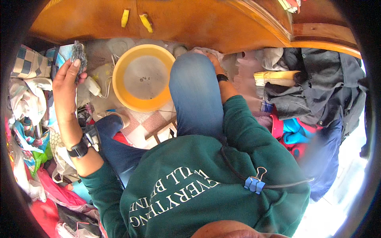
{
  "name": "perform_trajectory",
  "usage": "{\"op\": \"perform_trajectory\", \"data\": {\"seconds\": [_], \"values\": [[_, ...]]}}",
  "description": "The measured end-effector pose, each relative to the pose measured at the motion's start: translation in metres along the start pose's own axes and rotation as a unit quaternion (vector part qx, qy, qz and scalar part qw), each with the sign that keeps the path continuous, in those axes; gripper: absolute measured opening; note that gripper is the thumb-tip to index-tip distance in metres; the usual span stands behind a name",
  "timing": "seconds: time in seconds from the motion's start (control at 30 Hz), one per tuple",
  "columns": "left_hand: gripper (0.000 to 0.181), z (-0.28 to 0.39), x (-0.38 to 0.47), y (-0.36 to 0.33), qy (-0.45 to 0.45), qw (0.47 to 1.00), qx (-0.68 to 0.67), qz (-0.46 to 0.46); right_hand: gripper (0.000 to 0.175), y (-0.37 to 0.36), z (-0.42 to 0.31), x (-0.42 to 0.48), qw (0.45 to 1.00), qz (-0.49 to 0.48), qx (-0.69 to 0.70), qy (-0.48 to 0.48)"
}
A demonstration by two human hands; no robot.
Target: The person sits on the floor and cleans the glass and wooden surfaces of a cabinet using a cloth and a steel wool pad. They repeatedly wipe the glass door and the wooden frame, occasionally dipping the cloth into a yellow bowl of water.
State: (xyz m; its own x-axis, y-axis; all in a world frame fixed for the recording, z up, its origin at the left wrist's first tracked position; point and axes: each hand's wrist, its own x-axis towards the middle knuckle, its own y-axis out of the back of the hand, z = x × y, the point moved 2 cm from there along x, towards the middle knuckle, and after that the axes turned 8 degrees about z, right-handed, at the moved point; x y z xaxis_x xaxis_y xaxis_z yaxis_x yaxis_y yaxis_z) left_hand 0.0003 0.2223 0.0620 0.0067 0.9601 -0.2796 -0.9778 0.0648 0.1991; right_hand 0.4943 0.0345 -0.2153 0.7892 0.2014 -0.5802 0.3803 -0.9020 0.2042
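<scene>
My left hand [70, 71] is raised at the upper left, its fingers and thumb closed on a grey, fuzzy piece of material [78, 53] that could be a scrubbing pad. Right of it, on the tiled floor, stands a round yellow basin [119, 92] with cloudy contents and several small dark bits inside. My right hand [213, 61] reaches past the far side of my raised knee, beside a pale cloth [205, 50]. The knee hides part of that hand, so whether it grips the cloth does not show.
A white power strip [93, 86] with a cord lies left of the basin. An orange wooden furniture panel [190, 26] runs across the top. Clothes and bags [29, 98] pile up at the left; dark garments [321, 80] hang or lie at the right. A wooden stool [160, 128] shows beneath me.
</scene>
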Motion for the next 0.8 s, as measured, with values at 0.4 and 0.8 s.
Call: {"op": "perform_trajectory", "data": {"seconds": [0.4,0.8], "values": [[0.035,0.004,0.000,0.008,-0.010,0.998,0.038,0.040,0.023,-0.053,0.014,0.034,0.978,-0.155,-0.109,-0.091],[0.034,0.022,-0.004,-0.003,-0.029,0.991,-0.117,0.056,0.025,-0.023,-0.012,0.029,0.930,-0.270,-0.211,-0.132]]}}
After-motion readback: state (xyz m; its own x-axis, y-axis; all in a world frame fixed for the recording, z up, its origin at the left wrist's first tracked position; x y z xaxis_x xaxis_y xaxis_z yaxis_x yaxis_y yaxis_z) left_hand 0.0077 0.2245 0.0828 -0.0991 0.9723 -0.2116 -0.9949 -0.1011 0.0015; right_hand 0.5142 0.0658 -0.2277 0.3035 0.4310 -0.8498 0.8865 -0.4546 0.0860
